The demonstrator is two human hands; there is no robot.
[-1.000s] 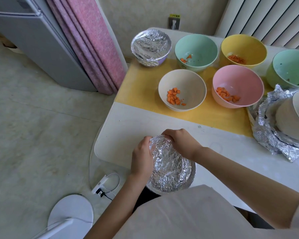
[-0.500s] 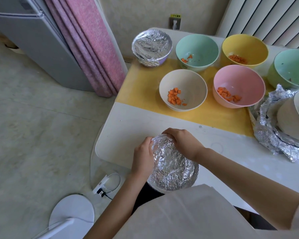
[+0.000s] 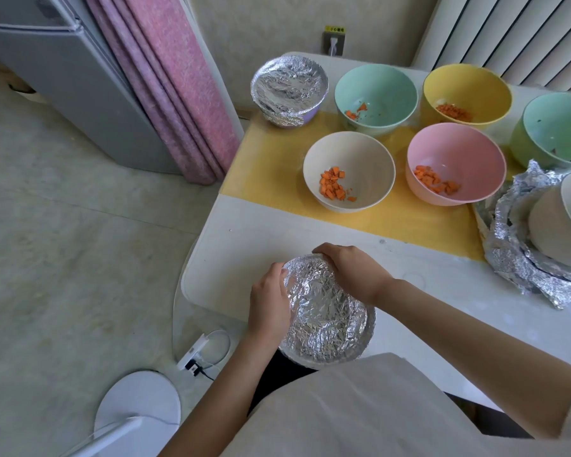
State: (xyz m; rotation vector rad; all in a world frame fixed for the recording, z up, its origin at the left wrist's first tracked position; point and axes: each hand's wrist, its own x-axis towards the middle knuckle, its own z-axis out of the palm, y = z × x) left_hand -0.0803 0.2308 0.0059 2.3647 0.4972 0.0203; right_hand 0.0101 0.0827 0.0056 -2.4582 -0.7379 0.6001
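Left hand (image 3: 269,301) grips the left rim of the foil-covered bowl (image 3: 327,321), fingers curled against the foil. Right hand (image 3: 351,275) is cupped over the far rim, fingers bent down round the edge. Bowl is at the near edge of the white tabletop (image 3: 277,239), its near side overhanging. Farther off, on the yellow mat (image 3: 277,166): cream bowl (image 3: 370,159) and pink bowl (image 3: 459,150), each holding diced carrot; wrapped bowl (image 3: 289,89) at far left.

White rounded table (image 3: 244,245): yellow rectangular mat (image 3: 277,166) across far half, crumpled silver foil heap (image 3: 521,275) right, foil-covered round bowl (image 3: 323,318) at near edge.
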